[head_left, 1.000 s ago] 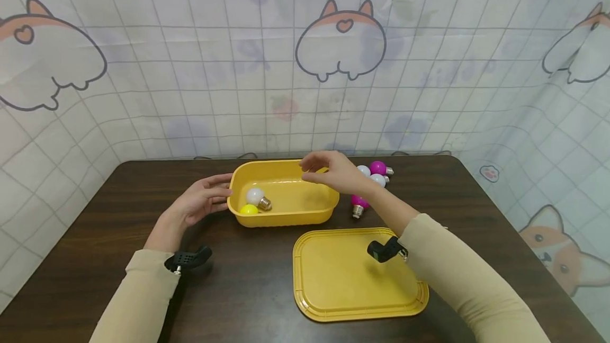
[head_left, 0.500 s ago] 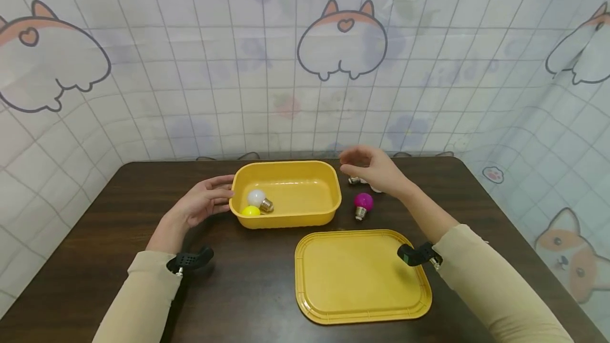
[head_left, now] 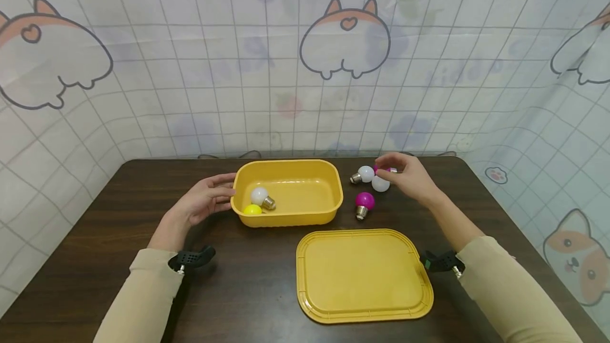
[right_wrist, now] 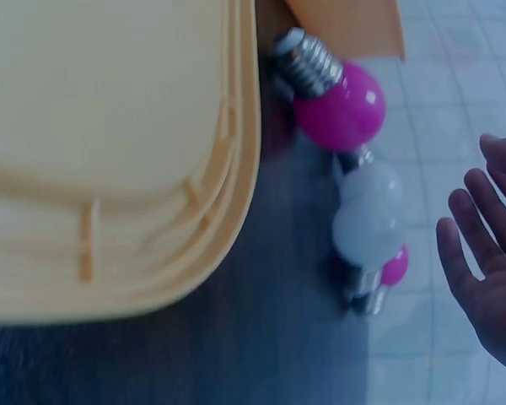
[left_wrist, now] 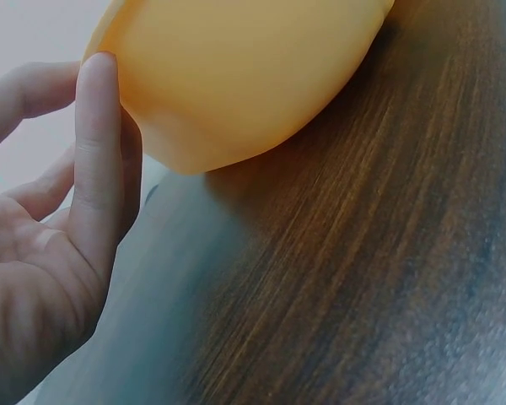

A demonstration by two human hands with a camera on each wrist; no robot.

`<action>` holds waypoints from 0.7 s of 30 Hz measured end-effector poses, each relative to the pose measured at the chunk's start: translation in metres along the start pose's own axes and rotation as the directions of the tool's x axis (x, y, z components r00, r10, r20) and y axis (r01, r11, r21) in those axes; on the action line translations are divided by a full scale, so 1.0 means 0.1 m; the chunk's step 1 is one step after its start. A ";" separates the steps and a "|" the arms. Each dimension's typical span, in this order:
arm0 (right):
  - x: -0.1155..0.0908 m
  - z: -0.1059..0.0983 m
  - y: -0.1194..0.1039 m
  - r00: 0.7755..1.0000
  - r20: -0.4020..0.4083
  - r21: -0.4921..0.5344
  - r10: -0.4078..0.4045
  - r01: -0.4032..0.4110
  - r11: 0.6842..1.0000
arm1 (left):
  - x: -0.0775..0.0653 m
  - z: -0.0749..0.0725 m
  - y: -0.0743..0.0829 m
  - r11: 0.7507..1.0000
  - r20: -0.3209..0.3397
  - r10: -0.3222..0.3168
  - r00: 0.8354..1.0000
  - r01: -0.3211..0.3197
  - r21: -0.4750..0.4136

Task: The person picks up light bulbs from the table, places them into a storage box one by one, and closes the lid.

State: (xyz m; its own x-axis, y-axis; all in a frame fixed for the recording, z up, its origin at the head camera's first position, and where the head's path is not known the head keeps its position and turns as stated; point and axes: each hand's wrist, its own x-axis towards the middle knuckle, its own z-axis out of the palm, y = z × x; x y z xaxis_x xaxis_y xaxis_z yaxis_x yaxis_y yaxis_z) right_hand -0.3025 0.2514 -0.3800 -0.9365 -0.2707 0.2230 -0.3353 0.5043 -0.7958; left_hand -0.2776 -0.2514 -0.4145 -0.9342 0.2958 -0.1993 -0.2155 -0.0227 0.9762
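My left hand [head_left: 205, 200] rests its fingertips against the left end of a yellow plastic bin [head_left: 286, 219], the fingers relaxed; the left wrist view shows them right at the rim. Inside the bin's left part lie a white light bulb [head_left: 259, 195] and a yellow bulb [head_left: 252, 209]. My right hand [head_left: 410, 176] hovers, holding nothing, over a small cluster of bulbs right of the bin. A white bulb [head_left: 366, 173] and another white bulb [head_left: 380, 183] show there, with a magenta bulb partly hidden by my fingers. In front lies a separate magenta bulb [head_left: 365, 201], screw base toward me.
A flat yellow lid [head_left: 364, 274] with a raised rim lies on the dark wooden table [head_left: 238, 279], in front of the bulbs. Behind the table hangs a checked cloth [head_left: 229, 94] with cartoon dog prints. Black camera bands sit at both wrists.
My right hand has moved from above the bin's right side rightward to the bulb cluster, uncovering the white bulbs. My left hand stays at the bin's left end.
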 end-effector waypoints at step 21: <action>-0.07 -0.05 0.38 0.996 0.013 -0.027 0.089 -0.088 0.996 | 0.01 -0.02 -0.01 1.000 0.004 0.003 1.000 -0.003 -0.002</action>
State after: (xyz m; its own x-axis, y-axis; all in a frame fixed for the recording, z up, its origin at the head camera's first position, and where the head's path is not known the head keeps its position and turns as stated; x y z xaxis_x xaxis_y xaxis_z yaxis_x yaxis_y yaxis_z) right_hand -0.3095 0.2766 -0.4092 -0.9611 -0.2352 0.1445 -0.2539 0.5481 -0.7969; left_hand -0.2788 -0.2526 -0.4159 -0.9340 0.2991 -0.1956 -0.2127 -0.0252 0.9768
